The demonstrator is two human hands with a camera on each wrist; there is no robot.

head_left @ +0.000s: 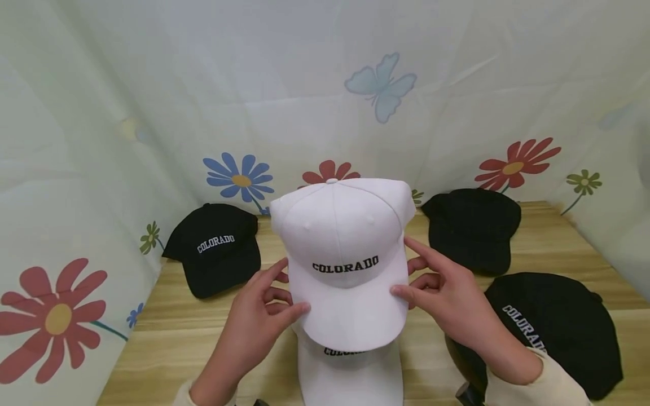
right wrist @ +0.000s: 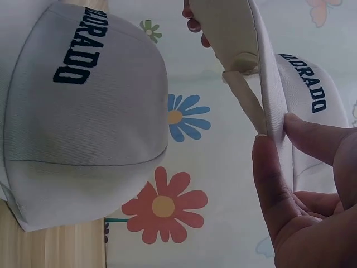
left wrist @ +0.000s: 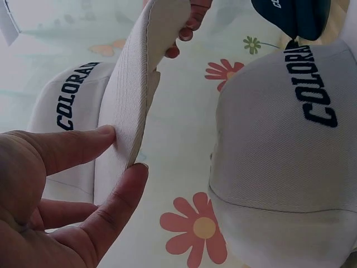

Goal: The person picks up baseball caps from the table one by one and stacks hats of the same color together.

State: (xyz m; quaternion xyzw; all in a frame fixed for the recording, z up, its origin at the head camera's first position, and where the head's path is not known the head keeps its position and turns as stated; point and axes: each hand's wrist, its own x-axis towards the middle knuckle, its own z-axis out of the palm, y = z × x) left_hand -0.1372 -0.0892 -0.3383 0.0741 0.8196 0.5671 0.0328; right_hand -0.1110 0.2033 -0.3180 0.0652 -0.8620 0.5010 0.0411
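A white baseball cap point(head_left: 335, 220) with COLORADO in black letters is held up, brim towards me. My left hand point(head_left: 256, 318) pinches one side of its brim point(left wrist: 125, 111), thumb on top and fingers beneath. On the opposite edge, my right hand point(head_left: 454, 301) pinches the brim point(right wrist: 273, 84) the same way. Below and nearer to me is a second white cap point(head_left: 350, 380) with the same lettering. Its crown shows large in both wrist views, while in the head view the held cap hides most of it. The held cap appears raised above it.
On the wooden table point(head_left: 152, 344) lie several black caps: one point(head_left: 218, 248) at the left, another point(head_left: 472, 231) at the back right, and one point(head_left: 558, 327) close by my right forearm. A flower-printed cloth point(head_left: 304, 84) hangs behind and along the sides.
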